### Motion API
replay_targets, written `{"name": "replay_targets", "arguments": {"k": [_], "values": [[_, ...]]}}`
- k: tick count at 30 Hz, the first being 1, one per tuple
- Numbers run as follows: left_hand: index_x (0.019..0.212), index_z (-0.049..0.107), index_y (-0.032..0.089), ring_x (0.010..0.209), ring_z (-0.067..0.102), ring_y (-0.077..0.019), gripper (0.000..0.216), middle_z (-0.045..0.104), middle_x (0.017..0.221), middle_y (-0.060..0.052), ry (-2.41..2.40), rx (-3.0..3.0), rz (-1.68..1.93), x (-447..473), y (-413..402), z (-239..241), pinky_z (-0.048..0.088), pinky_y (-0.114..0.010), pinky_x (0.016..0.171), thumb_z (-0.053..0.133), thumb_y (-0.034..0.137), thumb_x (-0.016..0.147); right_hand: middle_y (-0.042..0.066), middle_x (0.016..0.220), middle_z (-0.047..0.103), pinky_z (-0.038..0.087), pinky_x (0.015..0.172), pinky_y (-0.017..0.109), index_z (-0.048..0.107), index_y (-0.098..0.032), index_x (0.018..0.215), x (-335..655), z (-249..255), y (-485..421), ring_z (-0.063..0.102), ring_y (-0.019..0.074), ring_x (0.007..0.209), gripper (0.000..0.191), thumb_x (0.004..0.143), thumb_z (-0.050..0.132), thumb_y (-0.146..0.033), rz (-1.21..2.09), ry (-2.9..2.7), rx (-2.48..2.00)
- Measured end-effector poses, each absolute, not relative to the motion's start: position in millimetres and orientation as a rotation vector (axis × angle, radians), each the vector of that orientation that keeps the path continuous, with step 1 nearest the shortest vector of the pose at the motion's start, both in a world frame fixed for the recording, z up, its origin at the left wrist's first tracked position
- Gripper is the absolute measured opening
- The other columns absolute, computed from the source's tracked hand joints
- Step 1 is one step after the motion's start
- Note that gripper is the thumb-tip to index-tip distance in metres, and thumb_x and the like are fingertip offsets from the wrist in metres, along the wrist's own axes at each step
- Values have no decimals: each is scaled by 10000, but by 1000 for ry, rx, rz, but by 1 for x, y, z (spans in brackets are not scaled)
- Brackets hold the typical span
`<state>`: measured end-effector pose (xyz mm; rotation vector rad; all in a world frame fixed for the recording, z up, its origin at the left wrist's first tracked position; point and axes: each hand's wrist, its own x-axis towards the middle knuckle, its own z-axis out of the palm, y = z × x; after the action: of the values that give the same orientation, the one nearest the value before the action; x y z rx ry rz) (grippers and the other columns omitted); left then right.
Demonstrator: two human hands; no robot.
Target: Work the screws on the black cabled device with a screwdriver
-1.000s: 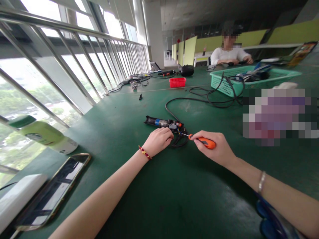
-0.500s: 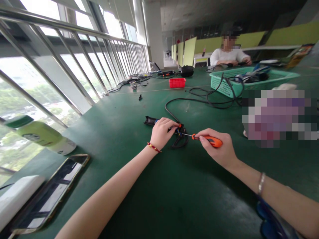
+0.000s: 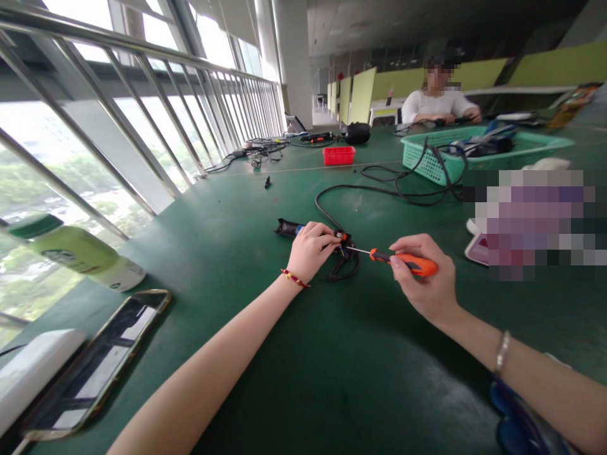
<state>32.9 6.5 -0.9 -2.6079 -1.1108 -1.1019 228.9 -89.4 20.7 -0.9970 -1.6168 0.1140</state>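
Head view shows your green table (image 3: 303, 379), with a mesh basket (image 3: 427, 161) toward its far right edge. A pale green bottle (image 3: 80, 256) lies at the left edge, its label too blurred to read, and a phone (image 3: 95, 373) lies near the closest left corner. Mid-table, your left hand (image 3: 309, 251) curls its fingers over a small black corded device (image 3: 289, 228), holding it down. Your right hand (image 3: 427, 284) grips an orange-handled screwdriver (image 3: 408, 263), its tip at the device.
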Motion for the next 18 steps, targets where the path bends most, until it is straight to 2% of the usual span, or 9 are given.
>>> {"name": "replay_targets", "arguments": {"k": [3,6,9,12,15,18], "values": [[876,715,244,899,526,-188,146,647,902,-28,-1116,-2605,-996,31,3,2,435,-330,791,578,284,846,-33,694,566,453,501,207,521,-219,850,230,20,-90,569,92,513,128,753,585,-165,100,-1604,-978],[972,699,272,962,519,-208,193,627,1031,-39,-1067,-2607,-851,26,0,8,418,-358,831,545,314,863,-23,727,567,471,538,217,518,-223,851,230,19,-89,579,102,563,145,743,599,-170,63,-1608,-979],[1119,634,278,1050,501,-216,282,582,1160,-45,-1075,-2594,-832,15,4,12,395,-371,910,542,344,861,-22,721,568,470,550,221,519,-225,837,231,20,-89,567,105,580,138,740,598,-167,38,-1632,-993],[1254,529,239,1160,449,-243,472,538,1252,-62,-1186,-2579,-828,0,14,9,318,-416,1022,571,431,825,-20,733,585,467,569,223,531,-222,842,231,22,-88,564,107,602,145,735,598,-153,41,-1697,-999],[1283,490,218,1168,446,-246,525,554,1229,-63,-1304,-2616,-758,-9,21,5,240,-452,1077,550,471,827,-9,785,612,469,598,229,544,-218,878,230,21,-87,580,114,639,165,737,600,-152,75,-1772,-1003],[1218,541,212,1099,477,-232,425,583,1146,-58,-1382,-2614,-720,-8,21,3,298,-422,1038,512,433,857,0,824,626,474,628,241,551,-217,904,230,20,-86,600,127,680,167,751,592,-163,106,-1819,-1006]]}}
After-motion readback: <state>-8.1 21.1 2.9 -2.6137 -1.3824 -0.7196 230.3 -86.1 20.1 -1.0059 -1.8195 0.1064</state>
